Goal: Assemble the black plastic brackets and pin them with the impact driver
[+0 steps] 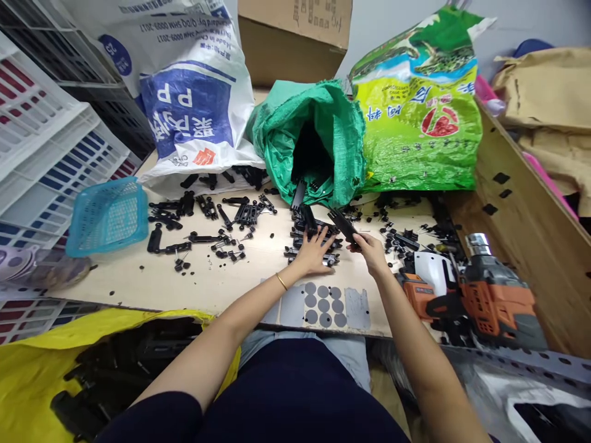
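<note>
My right hand grips a long, flat black plastic part by its near end. The part's slotted far end points up and left toward the mouth of the green woven bag. My left hand lies with fingers spread over a row of black plastic parts, touching them. Some of that row is hidden under the fingers. More black parts stick out of the bag's opening. Loose black arm-like pieces and small knobs with metal pins lie left of my left hand.
White PP sack and green printed sack flank the bag. Blue basket stands left. An orange cordless power tool lies right, by a wooden side board. Grey discs mark the front edge. Yellow bag sits lower left.
</note>
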Demonstrator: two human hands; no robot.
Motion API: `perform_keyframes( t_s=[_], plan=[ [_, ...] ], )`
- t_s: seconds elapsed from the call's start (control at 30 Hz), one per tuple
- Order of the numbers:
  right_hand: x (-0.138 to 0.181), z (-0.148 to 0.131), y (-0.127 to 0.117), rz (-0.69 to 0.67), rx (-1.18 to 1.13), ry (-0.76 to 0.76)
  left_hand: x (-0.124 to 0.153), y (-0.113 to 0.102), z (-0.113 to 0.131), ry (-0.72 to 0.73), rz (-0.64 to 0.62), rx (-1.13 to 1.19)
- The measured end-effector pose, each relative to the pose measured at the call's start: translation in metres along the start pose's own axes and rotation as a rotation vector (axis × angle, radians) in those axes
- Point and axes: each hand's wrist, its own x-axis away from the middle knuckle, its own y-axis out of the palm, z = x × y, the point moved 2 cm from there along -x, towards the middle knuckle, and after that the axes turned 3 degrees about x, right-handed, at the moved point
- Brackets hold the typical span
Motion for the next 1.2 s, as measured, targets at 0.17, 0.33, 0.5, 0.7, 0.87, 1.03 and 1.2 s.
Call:
perform_keyframes(
  t_s=[0.17,0.33,0.5,0.7,0.87,1.03,1.2],
  plan=[
    [0.034,0.008,-0.01,0.004,-0.218,0.058,-0.01,-0.005,-0.009,-0.019,-0.046,0.029],
    [0.067,0.017,-0.016,0.005,-0.272,0.11,-0.018,-0.017,-0.02,-0.036,-0.042,0.202],
    [0.094,0.033,-0.022,0.049,-0.331,0.156,-0.042,-0.076,-0.076,-0.207,0.357,0.252],
    [0.113,0.042,-0.024,0.038,-0.309,0.162,-0.014,-0.119,-0.15,-0.633,0.655,0.325],
    [0.119,0.044,-0.017,-0.045,-0.312,0.205,0.05,-0.085,-0.166,-0.647,0.577,0.363],
    [0.119,0.035,-0.018,-0.151,-0.166,0.198,0.097,-0.052,-0.173,-0.759,0.539,0.4],
    [0.116,0.028,-0.024,-0.401,0.418,0.1,0.11,-0.054,-0.181,-0.778,0.514,0.37]
  ],
)
